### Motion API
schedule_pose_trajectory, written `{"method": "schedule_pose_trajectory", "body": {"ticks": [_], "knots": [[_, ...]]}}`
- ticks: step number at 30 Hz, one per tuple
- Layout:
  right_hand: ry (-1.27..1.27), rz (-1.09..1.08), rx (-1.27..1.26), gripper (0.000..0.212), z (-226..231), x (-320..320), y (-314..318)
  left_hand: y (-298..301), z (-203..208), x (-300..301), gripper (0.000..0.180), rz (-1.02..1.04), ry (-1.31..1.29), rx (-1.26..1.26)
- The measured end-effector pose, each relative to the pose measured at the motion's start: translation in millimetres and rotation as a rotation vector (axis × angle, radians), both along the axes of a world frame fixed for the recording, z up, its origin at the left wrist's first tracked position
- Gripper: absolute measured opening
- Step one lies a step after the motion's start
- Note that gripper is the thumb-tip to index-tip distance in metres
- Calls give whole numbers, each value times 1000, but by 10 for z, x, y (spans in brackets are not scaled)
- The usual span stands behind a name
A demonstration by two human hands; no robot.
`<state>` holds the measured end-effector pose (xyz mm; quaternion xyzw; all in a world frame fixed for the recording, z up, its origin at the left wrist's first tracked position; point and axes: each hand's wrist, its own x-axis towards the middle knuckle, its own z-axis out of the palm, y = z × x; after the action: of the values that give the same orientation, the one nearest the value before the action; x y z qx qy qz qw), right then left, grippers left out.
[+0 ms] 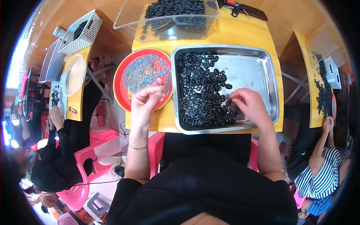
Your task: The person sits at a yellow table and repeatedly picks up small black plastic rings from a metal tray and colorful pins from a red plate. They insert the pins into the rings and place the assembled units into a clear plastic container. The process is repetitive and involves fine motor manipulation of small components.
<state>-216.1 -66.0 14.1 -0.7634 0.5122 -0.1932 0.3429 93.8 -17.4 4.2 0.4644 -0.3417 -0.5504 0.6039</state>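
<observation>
My left hand (148, 98) is closed in a pinch over the near right side of a round red plate (119, 84). The plate holds many small silvery screw-like pieces (140, 69); anything between those fingers is too small to make out. On the right, my right hand (249, 105) reaches into a shallow metal tray (255, 67). Its thumb and fingertips pinch a small black oval part (228, 102) at the edge of a heap of black two-holed parts (202, 92). The heap covers the tray's left and middle.
Behind the tray stands a clear plastic bin (168, 33) of black parts on the yellow table (225, 33). Scissors (236, 9) lie at the far right. Other people work at side tables, with a white basket (92, 28) at left and another basket (332, 73) at right.
</observation>
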Motion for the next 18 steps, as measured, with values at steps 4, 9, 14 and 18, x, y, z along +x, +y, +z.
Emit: {"method": "schedule_pose_trajectory", "body": {"ticks": [4,9,14,18], "knots": [[84,0,-74,9,-101,-121,55,1,41,-130,15,-115,-2,13],[90,-27,108,13,-45,-169,115,0,48,-287,12,-153,-11,4],[128,-49,49,16,-100,-128,174,24,71,-413,9,-223,48,55],[66,-59,61,14,-106,-114,202,31,99,-487,9,-281,126,83]]}}
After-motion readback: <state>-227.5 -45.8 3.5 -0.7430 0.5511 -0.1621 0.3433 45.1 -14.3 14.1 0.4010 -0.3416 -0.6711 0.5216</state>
